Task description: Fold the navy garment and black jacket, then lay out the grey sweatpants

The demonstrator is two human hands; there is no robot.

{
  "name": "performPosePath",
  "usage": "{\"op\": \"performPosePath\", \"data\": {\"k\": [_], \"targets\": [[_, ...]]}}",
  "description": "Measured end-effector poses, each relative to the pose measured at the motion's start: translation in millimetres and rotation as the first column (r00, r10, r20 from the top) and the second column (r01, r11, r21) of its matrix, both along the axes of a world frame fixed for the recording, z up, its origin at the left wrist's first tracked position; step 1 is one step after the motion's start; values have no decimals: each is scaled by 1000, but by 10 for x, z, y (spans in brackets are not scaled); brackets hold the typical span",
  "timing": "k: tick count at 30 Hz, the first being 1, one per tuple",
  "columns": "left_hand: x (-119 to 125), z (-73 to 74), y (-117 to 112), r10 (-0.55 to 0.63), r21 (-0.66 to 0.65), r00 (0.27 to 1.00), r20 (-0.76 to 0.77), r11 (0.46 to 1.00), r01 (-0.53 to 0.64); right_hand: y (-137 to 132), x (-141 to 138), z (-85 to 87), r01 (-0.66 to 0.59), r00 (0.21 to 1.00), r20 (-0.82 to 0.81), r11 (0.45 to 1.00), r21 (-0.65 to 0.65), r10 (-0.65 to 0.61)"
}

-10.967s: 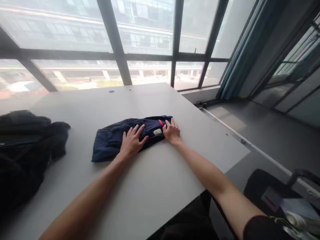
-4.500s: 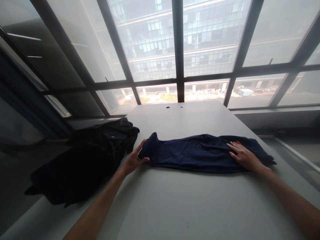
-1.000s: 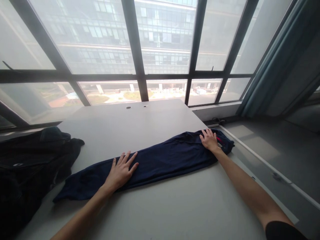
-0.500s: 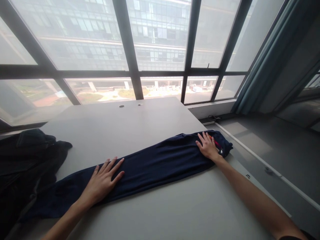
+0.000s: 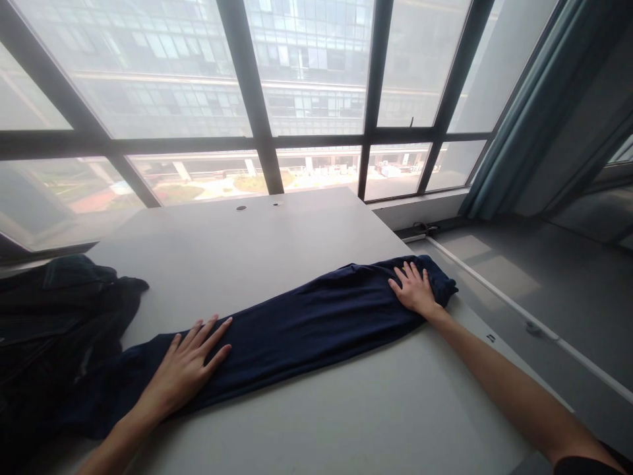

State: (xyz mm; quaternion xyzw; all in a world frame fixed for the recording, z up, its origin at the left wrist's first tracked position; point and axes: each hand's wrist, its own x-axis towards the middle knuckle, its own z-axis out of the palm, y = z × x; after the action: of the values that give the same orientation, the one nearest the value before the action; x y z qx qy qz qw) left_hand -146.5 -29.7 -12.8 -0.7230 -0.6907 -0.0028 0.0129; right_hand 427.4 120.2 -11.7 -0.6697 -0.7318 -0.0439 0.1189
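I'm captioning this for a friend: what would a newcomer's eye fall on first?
Probably the long navy garment, slanting across the white table, with the person's left grip spread flat toward its left end and the right grip spread near its right end. Next, the bright window panes beyond the table, divided by dark frames. Then the dark heap of cloth at the picture's left edge.
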Motion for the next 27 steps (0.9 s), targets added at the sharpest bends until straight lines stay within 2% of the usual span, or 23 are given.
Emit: {"op": "performPosePath", "data": {"k": [2,3,5,8,10,12,15,18,21,23,25,27], "targets": [[25,24,-6,4,-15,1000,-4,1000,-4,27,68,-22,-6,999,-42,999,-43,4],[35,33,-10,6,-20,1000,-4,1000,-6,34,107,-20,-10,998,-68,1000,-22,9],[49,40,-18,0,-9,1000,4,1000,1,40,213,20,7,993,-115,997,82,3],[53,32,-27,-20,43,999,26,999,19,20,429,133,102,987,-147,965,244,-67],[47,22,-28,-32,62,999,40,998,29,-14,552,185,117,989,-123,954,277,-86],[42,11,-22,-40,62,998,47,997,37,-60,611,180,25,999,-48,970,241,-14],[53,2,-9,-38,51,998,40,998,36,-108,595,78,-126,990,75,985,115,118],[87,37,-40,-44,59,999,28,997,42,-108,564,-32,-119,985,126,993,22,116],[97,171,-191,-40,130,999,7,991,38,-99,582,-69,-120,980,159,993,-4,119],[67,317,-371,6,193,1000,12,981,-9,-103,594,-72,-141,977,169,989,38,133],[11,478,-594,99,251,994,35,962,-105,-95,566,-89,-182,976,139,976,117,165],[-56,613,-831,225,291,972,61,928,-233,-62,452,-128,-267,963,85,947,177,255]]}}
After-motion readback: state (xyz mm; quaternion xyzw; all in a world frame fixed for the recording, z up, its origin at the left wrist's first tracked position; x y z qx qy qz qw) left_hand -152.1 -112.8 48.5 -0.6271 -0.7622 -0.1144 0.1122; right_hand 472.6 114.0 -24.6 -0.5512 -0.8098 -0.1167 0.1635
